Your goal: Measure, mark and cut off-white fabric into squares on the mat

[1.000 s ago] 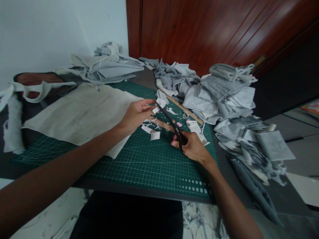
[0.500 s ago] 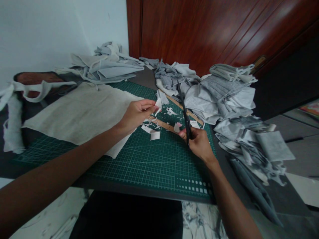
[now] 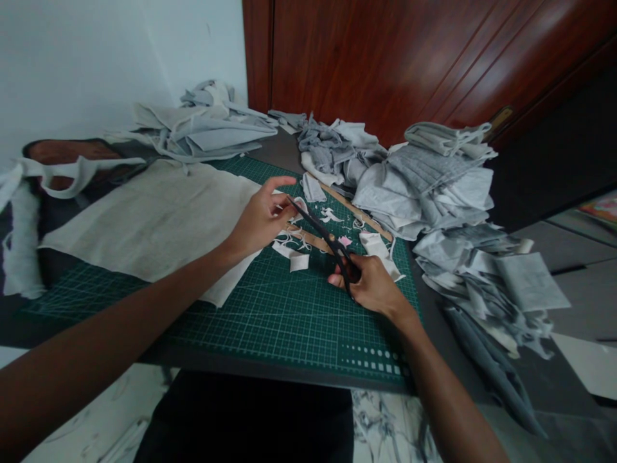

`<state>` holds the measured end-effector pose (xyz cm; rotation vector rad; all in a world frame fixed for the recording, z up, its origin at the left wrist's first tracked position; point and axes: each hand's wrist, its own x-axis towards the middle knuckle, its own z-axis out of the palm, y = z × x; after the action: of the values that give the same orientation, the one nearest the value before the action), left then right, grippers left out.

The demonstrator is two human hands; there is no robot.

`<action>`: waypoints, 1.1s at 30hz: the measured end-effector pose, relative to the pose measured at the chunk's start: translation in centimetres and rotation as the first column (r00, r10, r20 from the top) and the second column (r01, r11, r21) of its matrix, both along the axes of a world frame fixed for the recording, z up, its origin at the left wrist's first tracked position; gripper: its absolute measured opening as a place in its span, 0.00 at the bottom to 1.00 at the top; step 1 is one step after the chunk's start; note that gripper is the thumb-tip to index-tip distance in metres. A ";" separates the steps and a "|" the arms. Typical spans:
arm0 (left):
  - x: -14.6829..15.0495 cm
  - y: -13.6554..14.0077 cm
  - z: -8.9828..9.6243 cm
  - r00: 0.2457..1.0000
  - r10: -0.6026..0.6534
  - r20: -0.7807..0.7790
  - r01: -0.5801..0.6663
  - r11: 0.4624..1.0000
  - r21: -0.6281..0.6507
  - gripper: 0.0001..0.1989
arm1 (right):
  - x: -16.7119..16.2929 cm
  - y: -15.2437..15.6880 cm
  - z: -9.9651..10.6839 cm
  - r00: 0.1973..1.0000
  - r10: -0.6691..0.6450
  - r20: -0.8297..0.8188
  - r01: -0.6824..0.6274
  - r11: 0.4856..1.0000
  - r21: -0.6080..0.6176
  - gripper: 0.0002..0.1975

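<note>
So there's one green gridded cutting mat (image 3: 284, 321), one big off-white cloth (image 3: 168, 218) lying partly across it, one pair of scissors (image 3: 318, 225) above the mat and one little scrap (image 3: 302, 204) at their far end. Scissors are black with a brassy pivot (image 3: 332, 238), scrap's white. Right hand (image 3: 375, 283) is curled snug round the scissors, left hand (image 3: 263, 217) pinches the scrap, index finger sticking out loose.
</note>
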<state>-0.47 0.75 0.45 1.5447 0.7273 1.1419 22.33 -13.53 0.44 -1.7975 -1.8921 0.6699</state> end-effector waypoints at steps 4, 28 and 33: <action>-0.2 0.1 0.1 1.000 0.000 -0.025 0.001 1.000 0.029 0.29 | 0.1 0.0 0.0 1.000 0.001 -0.009 -0.001 1.000 0.021 0.26; -0.1 0.6 0.0 0.992 0.073 0.102 -0.070 0.997 -0.032 0.31 | 0.1 0.0 0.1 0.998 -0.049 0.032 0.050 0.998 -0.035 0.24; -0.1 0.5 0.0 0.989 0.079 0.125 -0.072 0.996 -0.059 0.31 | 0.4 0.0 0.2 0.997 -0.059 0.041 0.060 0.998 -0.022 0.24</action>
<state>-0.54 1.25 0.50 1.3959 0.7304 1.2550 22.75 -13.54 0.62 -1.8874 -1.8553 0.6418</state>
